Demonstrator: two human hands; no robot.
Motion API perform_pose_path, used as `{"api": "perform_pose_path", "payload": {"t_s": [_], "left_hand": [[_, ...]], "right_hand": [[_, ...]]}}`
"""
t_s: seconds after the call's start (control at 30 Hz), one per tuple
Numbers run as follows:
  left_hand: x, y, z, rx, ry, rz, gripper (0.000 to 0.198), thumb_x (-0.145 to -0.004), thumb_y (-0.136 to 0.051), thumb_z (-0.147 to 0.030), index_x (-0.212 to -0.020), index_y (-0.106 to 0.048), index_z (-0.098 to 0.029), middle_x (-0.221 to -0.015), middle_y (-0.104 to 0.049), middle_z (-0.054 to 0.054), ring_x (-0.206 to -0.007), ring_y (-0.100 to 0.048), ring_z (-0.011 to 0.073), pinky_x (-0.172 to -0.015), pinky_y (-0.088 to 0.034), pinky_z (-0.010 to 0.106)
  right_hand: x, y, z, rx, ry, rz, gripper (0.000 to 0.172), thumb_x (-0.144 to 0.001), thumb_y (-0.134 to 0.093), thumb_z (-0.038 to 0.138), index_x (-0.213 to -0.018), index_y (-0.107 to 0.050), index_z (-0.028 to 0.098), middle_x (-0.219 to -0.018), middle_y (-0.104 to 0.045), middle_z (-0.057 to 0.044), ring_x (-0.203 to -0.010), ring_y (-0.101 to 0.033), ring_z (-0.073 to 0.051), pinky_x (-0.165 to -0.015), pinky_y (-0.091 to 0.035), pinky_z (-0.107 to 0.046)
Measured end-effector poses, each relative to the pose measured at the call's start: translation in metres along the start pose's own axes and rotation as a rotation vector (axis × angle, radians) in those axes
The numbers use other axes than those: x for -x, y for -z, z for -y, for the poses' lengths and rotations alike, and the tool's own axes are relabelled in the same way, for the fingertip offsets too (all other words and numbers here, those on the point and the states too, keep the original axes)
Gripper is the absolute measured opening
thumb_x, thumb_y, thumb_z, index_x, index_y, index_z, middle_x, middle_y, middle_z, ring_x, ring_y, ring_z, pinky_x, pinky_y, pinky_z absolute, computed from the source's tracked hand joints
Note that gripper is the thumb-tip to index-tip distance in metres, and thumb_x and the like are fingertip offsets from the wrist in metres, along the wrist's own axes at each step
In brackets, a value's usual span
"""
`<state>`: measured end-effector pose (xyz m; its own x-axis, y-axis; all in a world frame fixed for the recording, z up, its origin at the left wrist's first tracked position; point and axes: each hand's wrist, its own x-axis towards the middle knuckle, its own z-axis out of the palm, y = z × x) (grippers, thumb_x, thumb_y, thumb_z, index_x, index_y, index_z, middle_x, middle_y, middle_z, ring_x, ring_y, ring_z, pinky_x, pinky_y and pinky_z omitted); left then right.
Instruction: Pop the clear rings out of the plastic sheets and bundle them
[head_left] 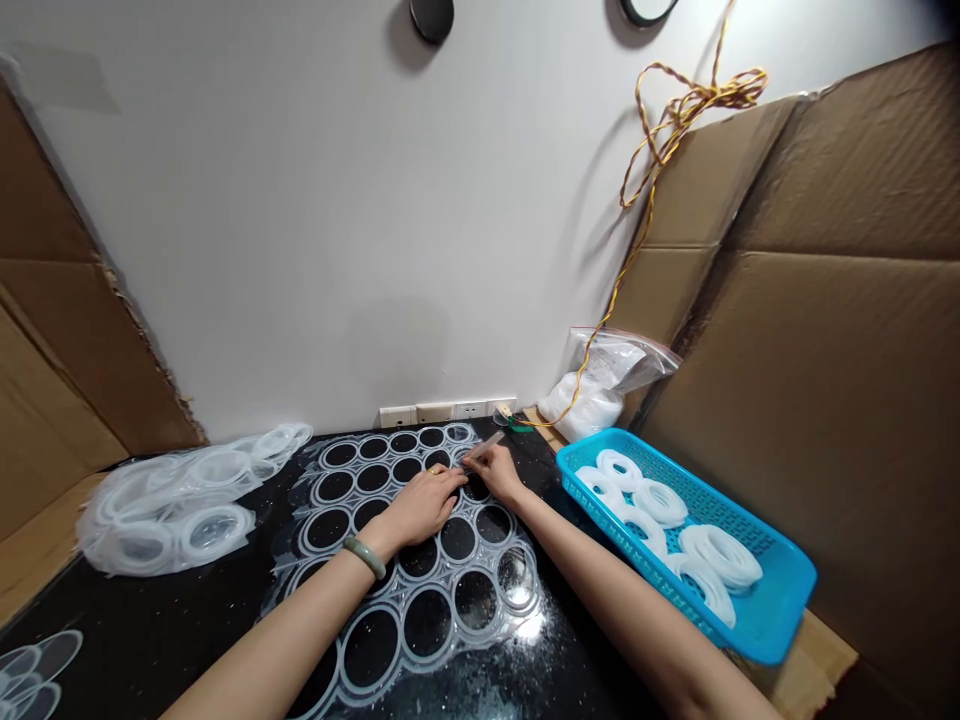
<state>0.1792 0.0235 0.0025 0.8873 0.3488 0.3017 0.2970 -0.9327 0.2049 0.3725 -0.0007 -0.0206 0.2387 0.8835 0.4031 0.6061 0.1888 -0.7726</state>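
My left hand (pixel 424 503) lies flat on a clear plastic sheet (pixel 401 600) printed or cut with rows of circular rings, on a black speckled countertop (pixel 150 640). It holds nothing and wears a ring and a pale green bangle (pixel 365 557). Just to its right, my right hand (pixel 491 470) pinches a thin flat tool (pixel 484 447), possibly a blade or scraper, its tip near the sheet's far edge. A blue plastic tray (pixel 780 610) to the right holds several coiled white rings (pixel 660 503).
A crumpled heap of clear plastic rings (pixel 176 505) lies left of the sheet, with more (pixel 30 675) at the bottom left corner. Wall sockets (pixel 450 411), a zip bag of white items (pixel 600 385), a yellow cord (pixel 675 120) and cardboard panels (pixel 825 300) surround the counter.
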Motion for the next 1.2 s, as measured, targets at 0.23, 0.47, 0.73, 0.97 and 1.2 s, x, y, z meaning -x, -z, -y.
{"api": "perform_pose_path", "payload": {"t_s": [0.23,0.47,0.73,0.97,1.2], "left_hand": [[-0.001,-0.003,0.023,0.201,0.035,-0.05,0.032,-0.087,-0.054,-0.019,-0.118,-0.062,-0.023,-0.121,-0.065,0.005,-0.113,-0.057,0.0206,-0.1,-0.045,0.037],[-0.026,-0.005,0.053,0.139,0.077,-0.07,0.037,-0.089,-0.055,-0.026,-0.126,-0.057,-0.02,-0.137,-0.055,0.01,-0.13,-0.046,0.025,-0.109,-0.036,0.045],[-0.031,-0.014,0.069,0.115,0.058,-0.061,0.037,-0.094,-0.048,-0.029,-0.13,-0.054,-0.021,-0.137,-0.054,0.009,-0.13,-0.046,0.0229,-0.11,-0.037,0.042],[-0.031,-0.015,0.068,0.119,0.052,-0.063,0.038,-0.095,-0.046,-0.027,-0.131,-0.053,-0.021,-0.138,-0.054,0.009,-0.13,-0.046,0.0227,-0.11,-0.036,0.043],[-0.031,-0.013,0.064,0.105,0.077,-0.046,0.039,-0.093,-0.047,-0.024,-0.131,-0.053,-0.02,-0.138,-0.053,0.009,-0.13,-0.045,0.0232,-0.11,-0.036,0.043]], "right_hand": [[-0.031,0.01,-0.012,0.013,-0.208,-0.309,0.027,-0.079,-0.06,0.031,-0.077,-0.076,0.01,-0.078,-0.074,-0.014,-0.076,-0.07,-0.028,-0.068,-0.052,-0.032],[-0.062,-0.004,-0.01,0.075,-0.151,-0.386,0.026,-0.081,-0.058,0.031,-0.084,-0.077,0.012,-0.094,-0.074,-0.017,-0.094,-0.067,-0.028,-0.086,-0.049,-0.034],[-0.065,-0.03,-0.021,-0.005,-0.17,-0.098,0.013,-0.073,-0.068,0.024,-0.072,-0.077,0.015,-0.074,-0.075,-0.009,-0.073,-0.072,-0.024,-0.062,-0.052,-0.025],[-0.066,-0.027,-0.026,-0.02,-0.164,-0.046,0.012,-0.073,-0.069,0.023,-0.076,-0.077,0.015,-0.077,-0.075,-0.009,-0.077,-0.072,-0.025,-0.068,-0.054,-0.027],[-0.062,-0.03,-0.023,-0.01,-0.112,-0.063,0.012,-0.076,-0.067,0.021,-0.081,-0.077,0.016,-0.084,-0.076,-0.009,-0.084,-0.071,-0.024,-0.077,-0.055,-0.029]]}}
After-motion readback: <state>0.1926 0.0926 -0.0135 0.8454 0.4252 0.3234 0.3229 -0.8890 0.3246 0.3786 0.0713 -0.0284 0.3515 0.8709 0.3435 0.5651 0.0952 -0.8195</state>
